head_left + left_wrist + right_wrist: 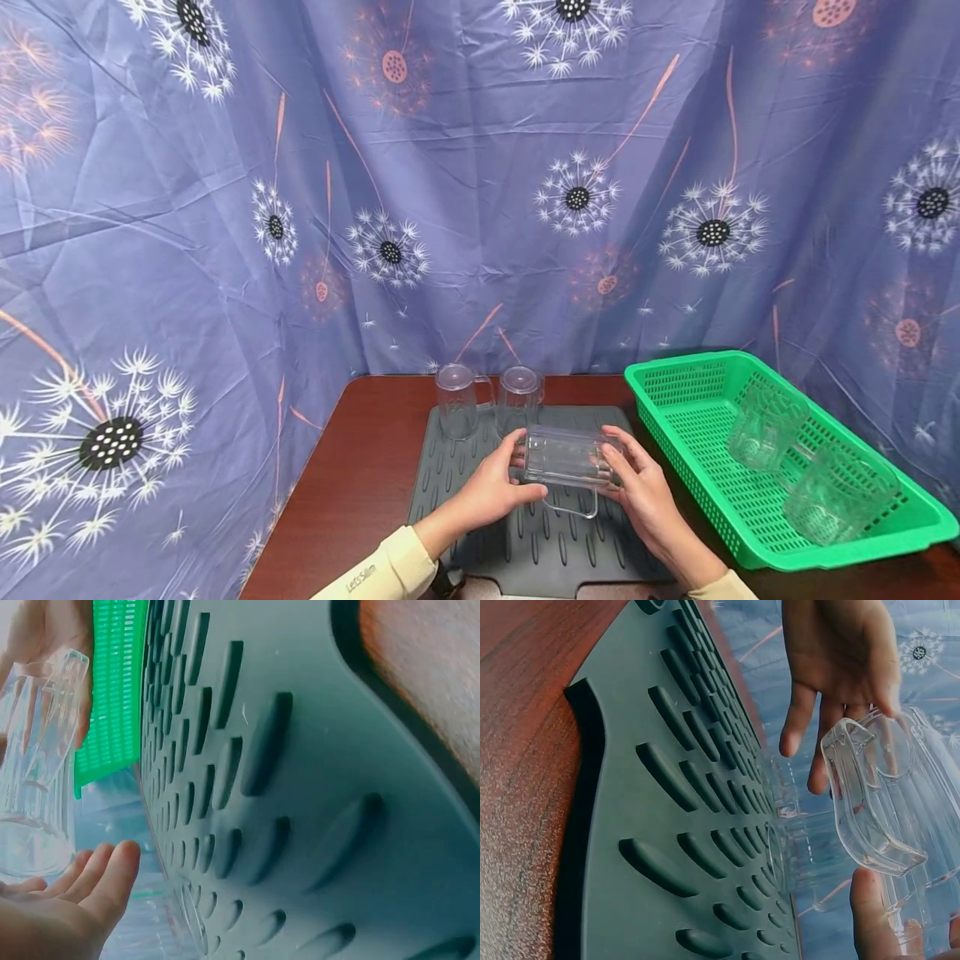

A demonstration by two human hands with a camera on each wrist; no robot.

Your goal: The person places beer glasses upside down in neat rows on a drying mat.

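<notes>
A clear glass mug lies sideways in the air above a dark grey ridged mat, its handle turned toward the near side. At the mug's left end my left hand holds it, thumb at the lower edge. In the left wrist view several left fingers stretch out loosely beside the mug's end. My right hand grips the other end, with fingers showing through the glass in the left wrist view. Two more clear mugs, a left one and a right one, stand upside down at the mat's back.
A green perforated basket sits at the right of the brown table. Inside it lie clear glass mugs, a back one and a front one. A blue dandelion-print curtain surrounds the table's back and sides.
</notes>
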